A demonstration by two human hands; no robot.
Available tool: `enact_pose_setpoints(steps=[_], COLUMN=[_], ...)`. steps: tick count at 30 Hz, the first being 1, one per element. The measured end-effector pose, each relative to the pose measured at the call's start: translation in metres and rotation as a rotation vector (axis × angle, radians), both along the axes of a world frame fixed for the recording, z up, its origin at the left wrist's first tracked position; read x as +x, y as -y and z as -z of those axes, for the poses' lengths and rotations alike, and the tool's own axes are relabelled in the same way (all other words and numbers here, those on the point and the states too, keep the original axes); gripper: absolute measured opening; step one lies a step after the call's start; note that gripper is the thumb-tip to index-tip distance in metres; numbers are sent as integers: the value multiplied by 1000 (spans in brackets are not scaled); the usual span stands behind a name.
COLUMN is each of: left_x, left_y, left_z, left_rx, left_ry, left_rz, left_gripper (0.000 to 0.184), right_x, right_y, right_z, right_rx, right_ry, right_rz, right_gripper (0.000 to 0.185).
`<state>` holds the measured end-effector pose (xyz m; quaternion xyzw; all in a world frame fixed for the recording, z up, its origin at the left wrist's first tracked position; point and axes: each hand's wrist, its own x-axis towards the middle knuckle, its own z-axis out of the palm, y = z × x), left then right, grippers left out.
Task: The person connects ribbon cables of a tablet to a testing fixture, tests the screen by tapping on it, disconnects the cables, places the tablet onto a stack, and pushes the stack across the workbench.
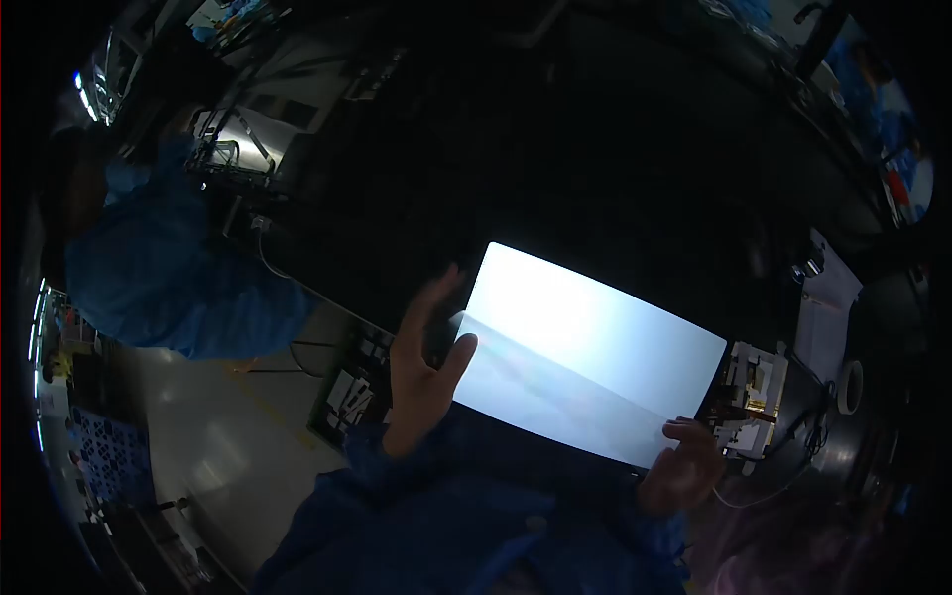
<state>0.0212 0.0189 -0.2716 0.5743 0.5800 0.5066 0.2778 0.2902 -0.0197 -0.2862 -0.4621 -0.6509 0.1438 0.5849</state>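
Note:
A brightly lit white panel [605, 322] lies tilted before me. Over its nearer half is a greyer, see-through film [545, 392], whose straight edge runs across the panel from left to right. My left hand [424, 372] is at the left side, thumb and fingers spread apart, with the thumb tip at the panel's edge close to the film. At the near right corner my right hand [684, 466] has its fingers curled in at the film's end; the grip itself is dark and partly hidden.
Right of the panel sits a small metal-and-white fixture [754, 397] with a cable. Beyond it are a white sheet [828, 307] and a roll of tape [851, 387]. A person in a blue gown [178, 268] is at the left. A dark tray with strips [352, 392] is near my left forearm.

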Motion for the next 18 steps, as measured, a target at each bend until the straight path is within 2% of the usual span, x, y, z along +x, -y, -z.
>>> enact_pose_setpoints(steps=[4, 7, 8, 9, 11, 13, 14, 15, 16, 18], left_x=[-3, -1, 3, 0, 5, -3, -2, 1, 3, 8], left_y=[-2, -1, 0, 0, -5, -8, -9, -10, -11, -12], left_z=[10, 8, 13, 13, 2, 12, 13, 14, 14, 10], left_rx=[149, 99, 63, 12, -77, -42, -45, -44, -57, -74], left_ry=[-56, -2, 206, 21, -131, -298, -281, -87, -61, -43], left_rz=[-17, -53, -79, -90, -94, -51, -53, -26, -21, -13], left_gripper=[49, 48, 44, 41, 40, 44, 47, 50, 51, 53], right_x=[-5, -3, -4, -4, -16, -33, -42, -49, -55, -62], right_y=[4, 9, 10, 14, 12, 22, 25, 27, 27, 27], right_z=[-8, -17, -27, -36, -48, -39, -40, -41, -40, -39], right_rx=[-52, -62, -77, -107, -80, 30, 57, 89, 74, 76], right_ry=[19, 123, 220, 319, 389, 406, 419, 425, 428, 244], right_rz=[94, 106, 58, 12, -105, -165, -247, -334, -317, -566], right_gripper=[9, 7, 10, 14, 18, 21, 21, 22, 22, 20])
